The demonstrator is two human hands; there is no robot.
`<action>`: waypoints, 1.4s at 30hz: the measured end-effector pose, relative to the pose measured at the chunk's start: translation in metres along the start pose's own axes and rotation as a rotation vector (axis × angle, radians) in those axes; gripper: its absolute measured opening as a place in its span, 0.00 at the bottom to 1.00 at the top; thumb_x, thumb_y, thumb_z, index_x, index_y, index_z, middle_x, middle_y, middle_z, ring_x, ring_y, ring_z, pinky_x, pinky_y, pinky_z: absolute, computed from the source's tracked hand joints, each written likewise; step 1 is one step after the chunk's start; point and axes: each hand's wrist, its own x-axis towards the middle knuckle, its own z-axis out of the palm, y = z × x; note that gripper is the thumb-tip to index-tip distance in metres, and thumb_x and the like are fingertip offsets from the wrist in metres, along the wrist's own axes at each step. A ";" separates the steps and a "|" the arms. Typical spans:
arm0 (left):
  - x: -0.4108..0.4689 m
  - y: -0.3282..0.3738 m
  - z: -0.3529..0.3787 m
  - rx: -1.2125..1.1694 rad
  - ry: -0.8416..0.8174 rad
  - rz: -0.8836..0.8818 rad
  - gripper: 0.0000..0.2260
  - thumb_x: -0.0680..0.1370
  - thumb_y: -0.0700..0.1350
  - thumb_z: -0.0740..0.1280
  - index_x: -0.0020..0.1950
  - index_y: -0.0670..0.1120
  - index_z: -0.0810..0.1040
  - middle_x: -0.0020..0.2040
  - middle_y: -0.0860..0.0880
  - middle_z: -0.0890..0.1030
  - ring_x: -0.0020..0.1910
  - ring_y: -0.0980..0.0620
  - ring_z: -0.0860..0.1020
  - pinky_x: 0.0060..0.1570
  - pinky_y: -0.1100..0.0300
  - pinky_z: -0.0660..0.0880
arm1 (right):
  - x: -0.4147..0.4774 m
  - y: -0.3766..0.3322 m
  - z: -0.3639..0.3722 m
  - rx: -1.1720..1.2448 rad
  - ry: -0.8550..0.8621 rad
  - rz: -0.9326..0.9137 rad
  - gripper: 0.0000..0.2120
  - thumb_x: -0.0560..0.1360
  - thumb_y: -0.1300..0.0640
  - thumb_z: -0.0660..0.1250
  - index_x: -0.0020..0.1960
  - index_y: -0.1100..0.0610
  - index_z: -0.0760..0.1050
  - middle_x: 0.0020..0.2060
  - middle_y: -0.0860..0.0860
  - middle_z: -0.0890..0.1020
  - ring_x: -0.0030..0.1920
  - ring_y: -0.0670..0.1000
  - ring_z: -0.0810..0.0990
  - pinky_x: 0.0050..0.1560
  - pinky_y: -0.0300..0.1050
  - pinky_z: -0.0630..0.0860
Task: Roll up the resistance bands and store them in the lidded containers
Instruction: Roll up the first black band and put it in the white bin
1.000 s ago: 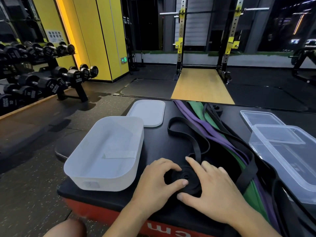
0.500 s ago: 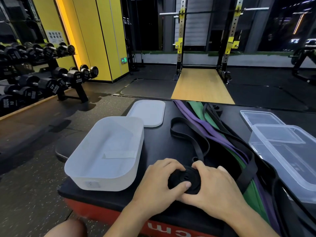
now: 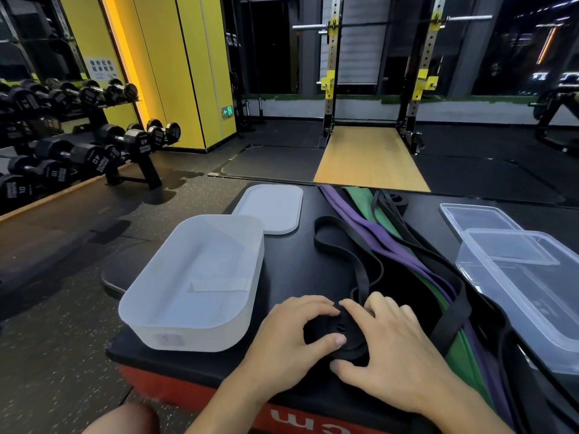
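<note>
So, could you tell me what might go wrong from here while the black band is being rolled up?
The black coil is only held by the left hand and right hand; if either grip loosens, it could spring open. The unrolled tail runs close beside the purple band, so it might drag that along as it winds in.

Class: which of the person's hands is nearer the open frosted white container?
Left. The left hand grips the black band roll right beside the white container; the right hand holds the roll's far side, farther away.
</note>
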 end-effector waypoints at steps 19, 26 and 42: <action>0.000 0.006 0.003 0.045 0.046 0.000 0.20 0.74 0.67 0.68 0.64 0.64 0.76 0.60 0.68 0.73 0.65 0.63 0.73 0.64 0.61 0.72 | 0.007 -0.001 0.003 0.032 0.085 0.106 0.45 0.55 0.10 0.50 0.57 0.41 0.68 0.46 0.39 0.72 0.49 0.43 0.73 0.58 0.45 0.67; 0.000 -0.001 0.003 0.024 0.047 -0.011 0.22 0.74 0.68 0.67 0.64 0.62 0.80 0.60 0.68 0.75 0.64 0.64 0.74 0.66 0.61 0.70 | 0.000 0.003 -0.001 0.052 -0.026 0.006 0.47 0.66 0.22 0.54 0.81 0.37 0.50 0.50 0.37 0.63 0.54 0.43 0.65 0.63 0.41 0.63; 0.000 0.001 0.008 0.053 0.112 -0.107 0.24 0.67 0.74 0.66 0.59 0.65 0.75 0.53 0.65 0.74 0.60 0.65 0.72 0.58 0.67 0.71 | 0.007 -0.004 0.001 -0.030 0.097 0.127 0.45 0.55 0.09 0.46 0.54 0.41 0.66 0.44 0.41 0.72 0.49 0.44 0.72 0.58 0.46 0.65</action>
